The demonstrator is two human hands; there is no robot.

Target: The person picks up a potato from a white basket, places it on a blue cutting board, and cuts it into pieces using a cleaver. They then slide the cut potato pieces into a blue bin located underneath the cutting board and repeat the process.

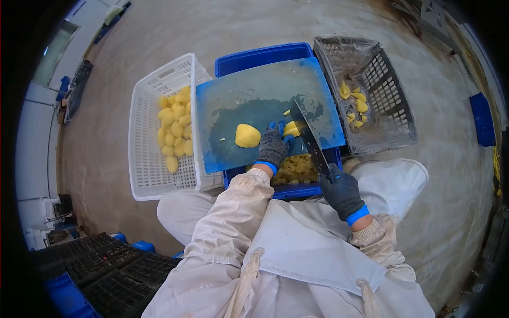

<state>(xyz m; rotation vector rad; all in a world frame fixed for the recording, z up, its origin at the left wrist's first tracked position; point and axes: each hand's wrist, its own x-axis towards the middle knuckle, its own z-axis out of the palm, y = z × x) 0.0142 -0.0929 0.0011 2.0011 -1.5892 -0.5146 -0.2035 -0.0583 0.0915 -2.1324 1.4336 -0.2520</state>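
Observation:
My left hand (273, 146), in a dark glove with blue fingertips, presses on a yellow potato piece (290, 129) on the cutting board (228, 98). My right hand (339, 192), gloved too, is closed round the handle of a large knife (310, 137). The blade stands along the right side of the held piece, and a thin sliver (287, 112) lies by its tip. To the left of my left hand rests a larger peeled potato (247, 136). Under the board's near edge, a blue crate (300, 191) holds many cut pieces.
A white crate (146, 87) with many peeled potatoes stands left of the board. On the right is a dark, plastic-lined crate (389, 139) with several yellow scraps. Black crates (114, 270) sit at the lower left, and a blue container (482, 120) at the far right.

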